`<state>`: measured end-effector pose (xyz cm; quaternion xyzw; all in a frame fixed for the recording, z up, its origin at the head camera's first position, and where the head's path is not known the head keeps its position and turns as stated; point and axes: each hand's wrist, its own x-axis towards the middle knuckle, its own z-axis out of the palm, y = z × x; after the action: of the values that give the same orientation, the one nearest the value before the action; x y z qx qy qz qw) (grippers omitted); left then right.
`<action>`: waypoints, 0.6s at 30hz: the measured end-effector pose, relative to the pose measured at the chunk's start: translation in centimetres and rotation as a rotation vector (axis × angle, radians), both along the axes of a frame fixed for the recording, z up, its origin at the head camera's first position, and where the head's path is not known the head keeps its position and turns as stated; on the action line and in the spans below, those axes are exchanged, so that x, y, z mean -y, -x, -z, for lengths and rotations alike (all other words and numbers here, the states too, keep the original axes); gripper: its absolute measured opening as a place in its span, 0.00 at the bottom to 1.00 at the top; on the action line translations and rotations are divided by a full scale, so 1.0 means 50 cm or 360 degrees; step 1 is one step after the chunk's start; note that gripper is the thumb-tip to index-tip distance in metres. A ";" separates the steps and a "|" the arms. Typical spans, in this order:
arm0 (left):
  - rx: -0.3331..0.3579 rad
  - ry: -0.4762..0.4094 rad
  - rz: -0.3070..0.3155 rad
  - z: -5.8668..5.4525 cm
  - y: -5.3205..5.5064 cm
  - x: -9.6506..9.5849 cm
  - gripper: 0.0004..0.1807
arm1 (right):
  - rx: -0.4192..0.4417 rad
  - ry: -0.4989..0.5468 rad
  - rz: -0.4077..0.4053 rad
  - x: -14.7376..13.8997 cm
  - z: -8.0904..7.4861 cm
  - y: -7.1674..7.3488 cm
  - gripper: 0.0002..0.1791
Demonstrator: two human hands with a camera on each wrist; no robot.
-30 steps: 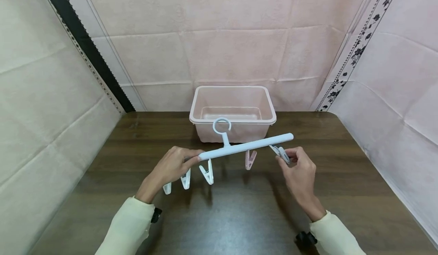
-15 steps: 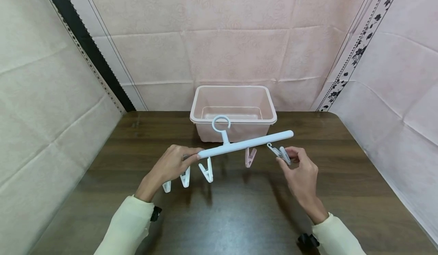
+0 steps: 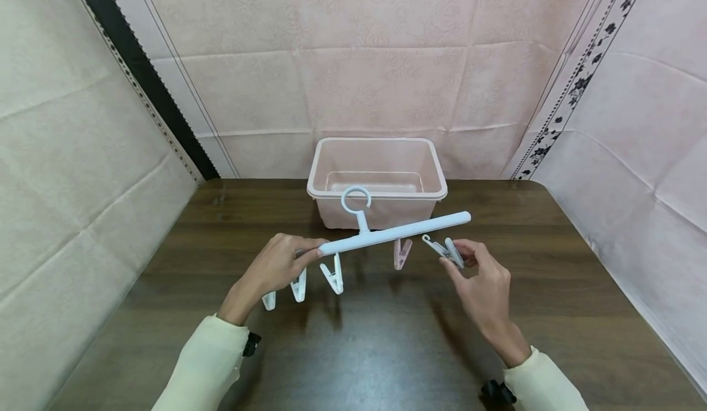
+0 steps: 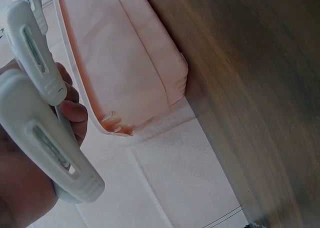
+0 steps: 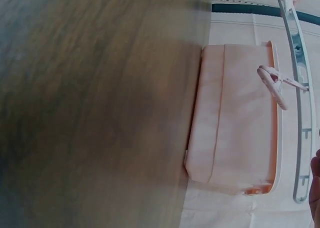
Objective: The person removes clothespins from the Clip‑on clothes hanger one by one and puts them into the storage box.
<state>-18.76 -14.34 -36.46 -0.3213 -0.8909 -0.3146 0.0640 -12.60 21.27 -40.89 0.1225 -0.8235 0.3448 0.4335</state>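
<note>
A light blue hanger [image 3: 394, 234] with a round hook is held above the table, tilted with its right end higher. My left hand [image 3: 276, 267] grips its left end. Below that part hang white clothespins [image 3: 334, 278], seen large in the left wrist view, where one white clothespin [image 4: 57, 143] overlaps the fingers. Right of the middle dangles a pink clothespin [image 3: 401, 254]. My right hand [image 3: 485, 285] pinches a grey-blue clothespin [image 3: 448, 253] with a small hooked end, just below the bar and apart from it. In the right wrist view, the bar's underside [image 5: 301, 123] shows slots.
Behind the hanger, a pale pink plastic basin [image 3: 378, 207] stands at the back of the dark wooden table [image 3: 375, 343]. Pale cloth walls [image 3: 381, 86] rise at the back and both sides.
My right hand's clothespin has come away from the hanger bar and shifted slightly left, towards the pink one. The hanger, in my left hand, has risen slightly.
</note>
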 end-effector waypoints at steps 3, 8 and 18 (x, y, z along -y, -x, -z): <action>0.0005 0.0003 -0.0005 -0.001 0.000 0.000 0.13 | -0.0019 -0.0017 -0.0010 0.001 -0.004 0.001 0.22; 0.0015 -0.0002 -0.0007 0.000 -0.001 0.001 0.13 | -0.0034 -0.0031 -0.0020 0.002 -0.010 0.002 0.21; 0.0009 0.0019 -0.0009 0.003 -0.004 0.003 0.13 | -0.0056 -0.0076 -0.0034 0.006 -0.033 0.015 0.20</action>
<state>-18.57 -14.49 -36.62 -0.3183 -0.8938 -0.3100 0.0603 -13.37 20.98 -39.26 0.1477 -0.8223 0.3276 0.4412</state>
